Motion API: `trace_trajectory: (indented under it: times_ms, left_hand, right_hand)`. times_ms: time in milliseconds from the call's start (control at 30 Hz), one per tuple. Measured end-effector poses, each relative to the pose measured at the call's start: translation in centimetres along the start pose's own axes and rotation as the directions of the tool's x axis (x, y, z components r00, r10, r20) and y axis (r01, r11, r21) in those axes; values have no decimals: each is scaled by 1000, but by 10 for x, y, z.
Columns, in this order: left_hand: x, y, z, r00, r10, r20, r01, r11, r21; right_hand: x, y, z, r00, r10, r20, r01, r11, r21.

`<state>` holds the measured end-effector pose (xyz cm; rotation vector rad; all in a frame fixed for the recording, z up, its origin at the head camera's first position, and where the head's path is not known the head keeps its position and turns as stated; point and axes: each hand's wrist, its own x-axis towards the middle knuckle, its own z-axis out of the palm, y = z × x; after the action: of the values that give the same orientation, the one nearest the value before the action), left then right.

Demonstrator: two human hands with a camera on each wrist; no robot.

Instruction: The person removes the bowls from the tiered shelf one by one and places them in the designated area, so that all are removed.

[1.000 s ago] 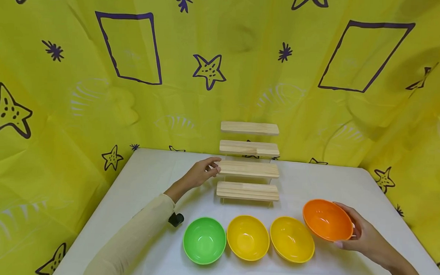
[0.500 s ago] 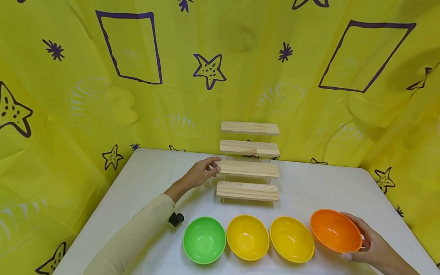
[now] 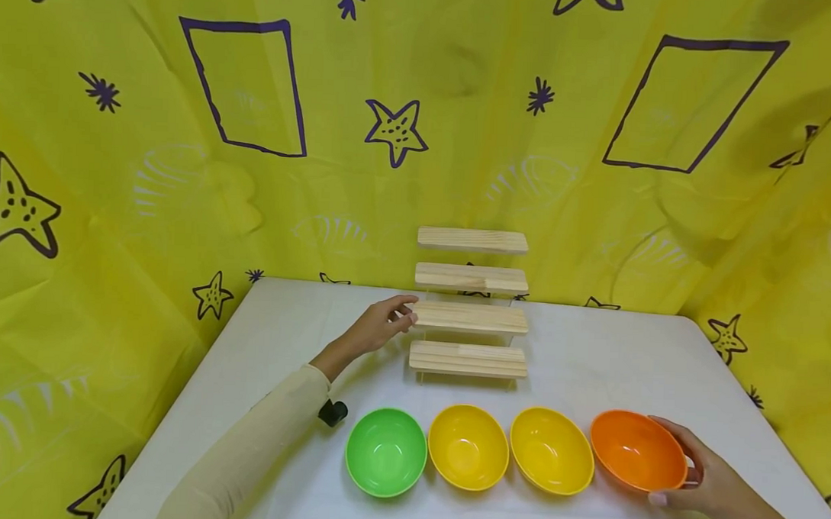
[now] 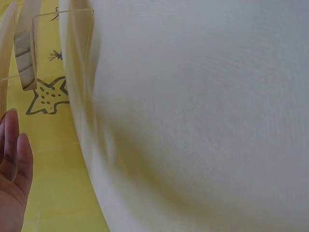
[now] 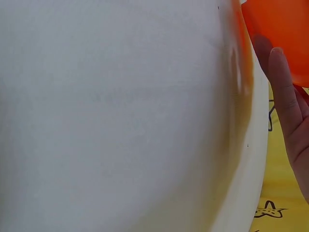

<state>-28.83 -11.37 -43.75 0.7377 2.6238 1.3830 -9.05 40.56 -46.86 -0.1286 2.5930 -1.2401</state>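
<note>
My right hand (image 3: 713, 484) grips the orange bowl (image 3: 639, 450) by its right side, with the thumb near the front and the fingers behind. In the right wrist view the fingers lie against the outer wall of the orange bowl (image 5: 285, 34). The bowl is low over the table, right of the second yellow bowl (image 3: 551, 451). My left hand (image 3: 379, 325) holds the left end of a plank on the tiered wooden stand (image 3: 470, 318), thumb at the front and index finger behind. The left wrist view catches only part of the left hand (image 4: 14, 169) beside the stand.
A green bowl (image 3: 386, 453) and another yellow bowl (image 3: 468, 448) stand left of the second yellow one, all in a row. A small black object (image 3: 332, 413) lies by the left sleeve. Yellow patterned cloth (image 3: 390, 197) encloses the white table (image 3: 303, 317).
My right hand has brought the orange bowl downward and to the right, into line with the other bowls. The left hand has stayed at the stand.
</note>
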Motion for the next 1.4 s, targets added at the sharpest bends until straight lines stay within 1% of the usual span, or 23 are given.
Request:
trace_trajectory:
  times_ms: [67, 167, 267, 400, 500, 633, 667, 800, 967, 1033, 1167, 1267, 1400]
  left_hand:
    - [0, 0, 0, 1000, -3, 0, 3, 1000, -1]
    - [1, 1, 0, 1000, 2, -2, -2, 1000, 1]
    - [1, 1, -1, 1000, 5, -4, -5, 1000, 2]
    - [1, 0, -2, 1000, 5, -3, -5, 1000, 17]
    - [1, 0, -2, 1000, 9, -4, -9, 1000, 26]
    - [1, 1, -2, 1000, 12, -3, -12, 1000, 22]
    - [0, 1, -2, 1000, 12, -2, -12, 1000, 18]
    - [0, 1, -2, 1000, 13, -2, -13, 1000, 12]
    - [0, 1, -1, 1000, 8, 4, -8, 1000, 7]
    - [0, 1, -1, 1000, 4, 5, -4, 1000, 8]
    - [0, 1, -2, 1000, 2, 8, -3, 1000, 6]
    - [0, 1, -2, 1000, 1, 10, -2, 1000, 5]
    - [0, 1, -3, 1000, 1, 14, -1, 1000, 7]
  right_hand:
    - [1, 0, 0, 999, 28, 22, -29, 1000, 11]
    - [1, 1, -1, 998, 50, 44, -50, 999, 21]
    - [2, 4, -1, 999, 25, 47, -26, 999, 21]
    - [1, 7, -3, 997, 3, 74, -8, 998, 60]
    - [1, 7, -6, 993, 49, 106, -57, 995, 79]
    - [-1, 2, -7, 986, 114, 123, -119, 992, 31]
    - [-1, 2, -7, 987, 109, 122, -112, 993, 20]
    - [-1, 0, -4, 990, 69, 124, -72, 997, 27]
    - [1, 1, -1, 990, 55, 133, -60, 998, 36]
    - [1, 0, -1, 991, 37, 130, -44, 998, 47]
    - [1, 1, 0, 992, -21, 127, 4, 991, 130]
    - [1, 0, 2, 991, 5, 136, -24, 990, 138]
    - [0, -2, 2, 987, 67, 148, -80, 994, 80]
